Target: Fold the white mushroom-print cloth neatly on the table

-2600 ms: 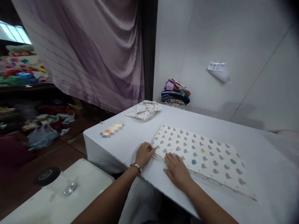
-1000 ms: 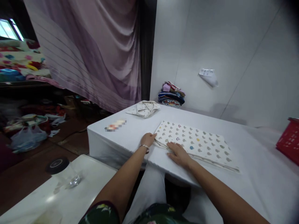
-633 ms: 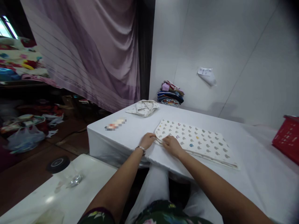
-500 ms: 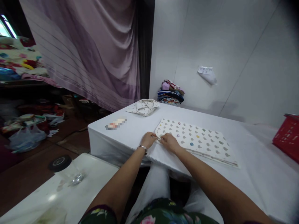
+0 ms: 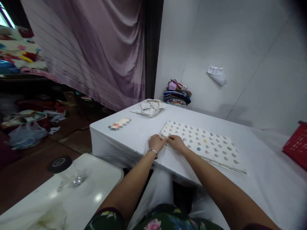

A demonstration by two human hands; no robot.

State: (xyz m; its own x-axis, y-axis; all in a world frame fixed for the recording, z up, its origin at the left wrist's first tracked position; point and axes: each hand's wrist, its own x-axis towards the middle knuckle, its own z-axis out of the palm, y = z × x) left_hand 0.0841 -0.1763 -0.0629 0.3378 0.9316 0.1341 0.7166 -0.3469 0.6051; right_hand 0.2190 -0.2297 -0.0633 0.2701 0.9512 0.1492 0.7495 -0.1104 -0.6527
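Observation:
A folded white cloth [image 5: 206, 142] printed with small grey motifs and a few coloured ones lies flat in layers on the white-covered table [image 5: 134, 135]. At its near left corner, my left hand [image 5: 157, 142] has its fingers closed on the edge. Just beside it, my right hand [image 5: 176, 142] pinches the same corner from above, thumb and fingers together. The fingertips of both hands almost meet there, and a bit of the layered edge shows between them. A bracelet circles my left wrist.
A crumpled printed cloth [image 5: 150, 108] and a pixelated item [image 5: 119, 124] lie on the table's left part. Folded fabrics [image 5: 177, 93] are stacked by the wall. A red basket [image 5: 297, 147] stands at right. A clear, black-lidded jar [image 5: 59, 164] sits on a white side table [image 5: 96, 179].
Both hands have shifted slightly right along the cloth's corner and drawn closer together. The corner edge between them looks lifted or bunched a little. The view has tilted slightly.

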